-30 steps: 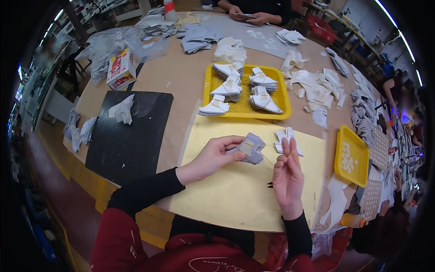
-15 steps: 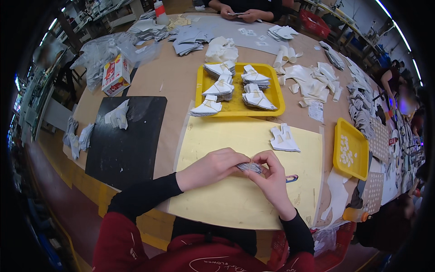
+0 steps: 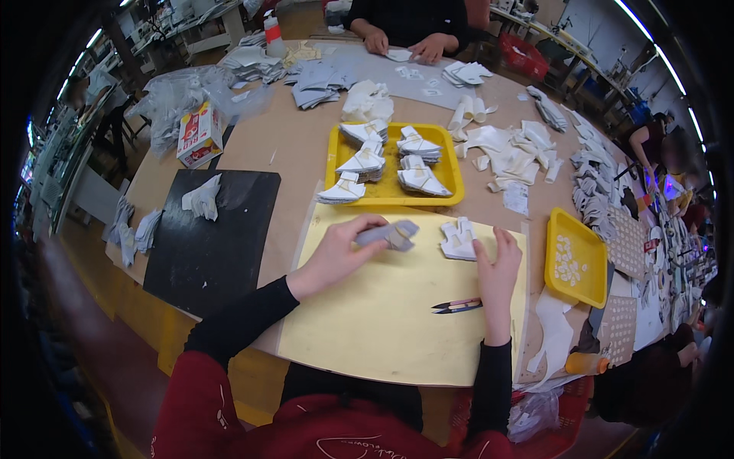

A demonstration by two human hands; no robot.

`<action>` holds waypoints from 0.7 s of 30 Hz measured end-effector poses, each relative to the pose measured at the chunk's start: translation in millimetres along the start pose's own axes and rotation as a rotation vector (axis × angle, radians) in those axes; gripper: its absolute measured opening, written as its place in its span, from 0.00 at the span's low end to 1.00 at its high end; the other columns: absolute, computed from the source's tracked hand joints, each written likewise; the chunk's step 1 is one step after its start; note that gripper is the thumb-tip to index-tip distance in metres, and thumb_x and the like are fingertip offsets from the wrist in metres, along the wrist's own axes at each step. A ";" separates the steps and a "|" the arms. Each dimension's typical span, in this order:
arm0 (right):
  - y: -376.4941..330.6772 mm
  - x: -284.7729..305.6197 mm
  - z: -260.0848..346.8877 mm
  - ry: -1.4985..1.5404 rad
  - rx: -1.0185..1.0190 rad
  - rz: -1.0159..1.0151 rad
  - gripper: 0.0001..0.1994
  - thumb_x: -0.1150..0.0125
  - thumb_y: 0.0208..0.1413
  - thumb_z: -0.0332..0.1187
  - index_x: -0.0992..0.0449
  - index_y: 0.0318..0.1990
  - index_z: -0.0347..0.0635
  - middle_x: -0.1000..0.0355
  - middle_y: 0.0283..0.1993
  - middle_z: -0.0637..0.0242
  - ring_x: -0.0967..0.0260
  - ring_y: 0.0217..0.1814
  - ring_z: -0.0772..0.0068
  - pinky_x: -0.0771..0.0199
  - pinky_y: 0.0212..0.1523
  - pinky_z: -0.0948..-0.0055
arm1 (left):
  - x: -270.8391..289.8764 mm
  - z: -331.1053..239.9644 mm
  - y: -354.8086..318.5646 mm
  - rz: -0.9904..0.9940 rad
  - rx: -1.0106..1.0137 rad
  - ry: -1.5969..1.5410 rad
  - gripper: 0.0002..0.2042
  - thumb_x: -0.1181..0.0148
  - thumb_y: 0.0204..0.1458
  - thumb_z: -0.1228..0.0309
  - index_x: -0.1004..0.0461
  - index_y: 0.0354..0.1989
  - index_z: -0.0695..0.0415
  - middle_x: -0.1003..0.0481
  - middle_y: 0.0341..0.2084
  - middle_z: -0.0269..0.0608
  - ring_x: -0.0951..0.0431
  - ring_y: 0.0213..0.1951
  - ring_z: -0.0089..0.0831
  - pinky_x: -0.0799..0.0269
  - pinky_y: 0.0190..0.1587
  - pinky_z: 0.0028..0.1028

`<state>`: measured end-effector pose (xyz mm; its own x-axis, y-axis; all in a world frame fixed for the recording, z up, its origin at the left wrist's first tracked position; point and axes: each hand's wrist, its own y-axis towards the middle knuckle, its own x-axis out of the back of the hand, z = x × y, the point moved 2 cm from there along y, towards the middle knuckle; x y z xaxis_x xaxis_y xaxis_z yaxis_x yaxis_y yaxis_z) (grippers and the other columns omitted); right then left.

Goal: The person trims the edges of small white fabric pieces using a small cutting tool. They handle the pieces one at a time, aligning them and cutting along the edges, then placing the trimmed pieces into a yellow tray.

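Observation:
My left hand (image 3: pixel 345 249) grips a small grey stack of cut pieces (image 3: pixel 397 236) with a band round it, held over the pale yellow sheet (image 3: pixel 367 336). To its right lies a white stack of notched cut pieces (image 3: pixel 458 242). Beside that stack, my right hand (image 3: pixel 498 268) is open with fingers apart; the thumb is at the stack's edge, and I cannot tell whether it touches. A pair of thread snips (image 3: pixel 457 307) rests on the sheet left of my right wrist. Beyond my hands, a yellow tray (image 3: pixel 451 200) holds several banded white stacks (image 3: pixel 419 176).
A black board (image 3: pixel 222 245) with a white piece lies on the left. Another yellow tray (image 3: pixel 585 287) with small white pieces stands right. White scraps (image 3: pixel 520 149) lie far right, a box (image 3: pixel 200 136) and plastic bags far left. Another person's hands (image 3: pixel 427 50) work across the table.
My hands have moved apart. The left carries the grey stack forward and left; the right has let go and moved right, toward the white stack. The snips now show more fully.

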<state>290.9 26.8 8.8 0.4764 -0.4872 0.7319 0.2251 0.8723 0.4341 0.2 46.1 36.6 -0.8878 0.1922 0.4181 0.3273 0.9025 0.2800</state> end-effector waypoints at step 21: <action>-12.0 -6.5 34.7 0.274 0.073 0.134 0.13 0.46 0.57 0.22 0.28 0.50 0.34 0.34 0.42 0.57 0.32 0.44 0.59 0.31 0.45 0.67 | 86.5 44.9 26.1 -0.392 0.381 0.134 0.13 0.43 0.60 0.64 0.24 0.44 0.61 0.24 0.29 0.35 0.26 0.31 0.18 0.32 0.36 0.19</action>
<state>255.5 18.0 17.0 0.7115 -0.3296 0.6206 0.0874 0.9178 0.3873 -82.5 103.6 41.2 -0.8623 -0.2141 0.4588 -0.1814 0.9767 0.1148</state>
